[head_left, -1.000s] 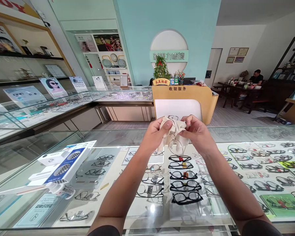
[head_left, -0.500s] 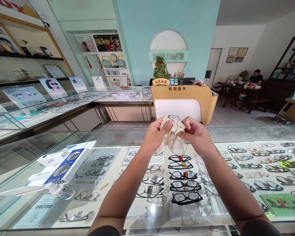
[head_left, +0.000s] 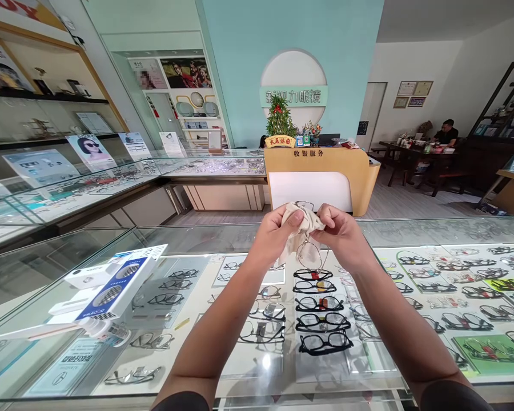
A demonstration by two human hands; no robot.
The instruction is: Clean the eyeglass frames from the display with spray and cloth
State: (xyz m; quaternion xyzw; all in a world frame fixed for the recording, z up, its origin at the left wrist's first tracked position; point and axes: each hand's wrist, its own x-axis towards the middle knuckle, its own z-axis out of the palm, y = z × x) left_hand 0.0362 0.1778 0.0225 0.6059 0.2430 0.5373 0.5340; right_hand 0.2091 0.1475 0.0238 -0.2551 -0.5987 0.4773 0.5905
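A pair of thin-rimmed eyeglasses (head_left: 309, 254) is held up over the glass counter, one round lens hanging below my hands and part of the frame showing above. A cream cloth (head_left: 307, 221) wraps the upper part of the glasses. My left hand (head_left: 278, 231) is closed on the cloth, thumb pressed on top, with the glasses inside it. My right hand (head_left: 337, 233) pinches at the right side of the cloth and glasses; its fingers are curled, and the exact grip is partly hidden.
Below my hands, the glass display case (head_left: 205, 394) holds rows of eyeglasses, including several black frames (head_left: 323, 322). On its left top lie a blue and white box (head_left: 115, 285) and a small spray bottle (head_left: 111, 331). Beyond stands a wooden reception desk (head_left: 364, 177); a person (head_left: 446, 134) sits far right.
Both hands stay closed at the cloth and glasses. The hanging lens has shifted very slightly right, and the cloth's folds have changed a little.
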